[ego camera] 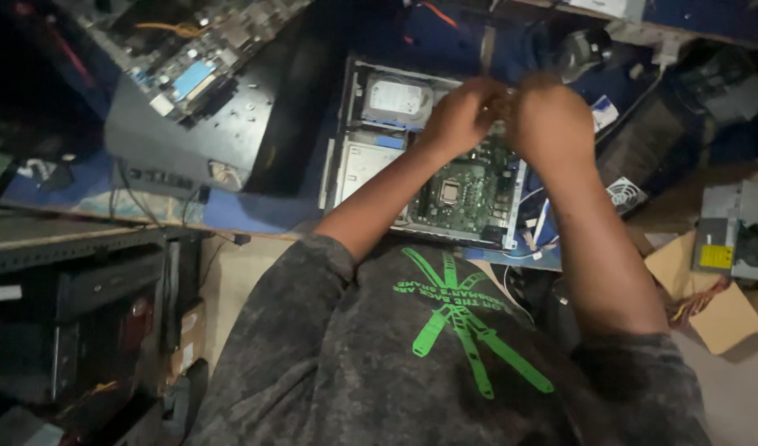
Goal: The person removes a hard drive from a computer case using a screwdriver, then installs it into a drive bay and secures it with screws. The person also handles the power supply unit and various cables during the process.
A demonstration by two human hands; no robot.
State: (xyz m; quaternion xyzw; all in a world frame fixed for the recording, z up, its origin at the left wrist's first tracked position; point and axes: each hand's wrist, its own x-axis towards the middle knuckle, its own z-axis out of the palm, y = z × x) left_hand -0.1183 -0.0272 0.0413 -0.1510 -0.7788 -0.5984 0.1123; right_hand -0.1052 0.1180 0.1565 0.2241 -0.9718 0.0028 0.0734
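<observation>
We see the left hand (460,117) and right hand (551,122) meeting over the open grey metal computer case (343,165), above its green motherboard (466,194); we cannot tell whether either grips anything.

white label (398,96) on hard drive, yellow label (716,257) on power supply

The single head-worn camera looks steeply down from above the person's chest, close over both forearms, onto an open computer case (346,157) on a cluttered blue workbench (263,211).
</observation>
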